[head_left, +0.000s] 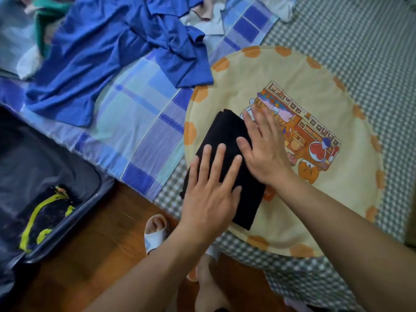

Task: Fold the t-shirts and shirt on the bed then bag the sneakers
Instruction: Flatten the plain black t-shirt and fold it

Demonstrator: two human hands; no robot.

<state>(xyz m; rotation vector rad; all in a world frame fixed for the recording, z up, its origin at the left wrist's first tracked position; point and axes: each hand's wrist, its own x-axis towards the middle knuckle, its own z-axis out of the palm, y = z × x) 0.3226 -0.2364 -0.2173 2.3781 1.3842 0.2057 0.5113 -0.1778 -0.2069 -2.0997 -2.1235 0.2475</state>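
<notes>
A black t-shirt, folded into a narrow rectangle, lies on a round yellow cushion with a cartoon print, on the bed. My left hand presses flat on the near half of the black fold, fingers straight and spread. My right hand lies flat across its right edge, partly on the cushion. An unfolded blue t-shirt sprawls crumpled over the blue checked sheet at the upper left. No sneakers are in view.
An open dark suitcase with yellow-green straps lies on the wooden floor at the left. More clothes, green and white, are heaped at the top left. A green gingham cover spreads right. My feet in white slippers stand by the bed edge.
</notes>
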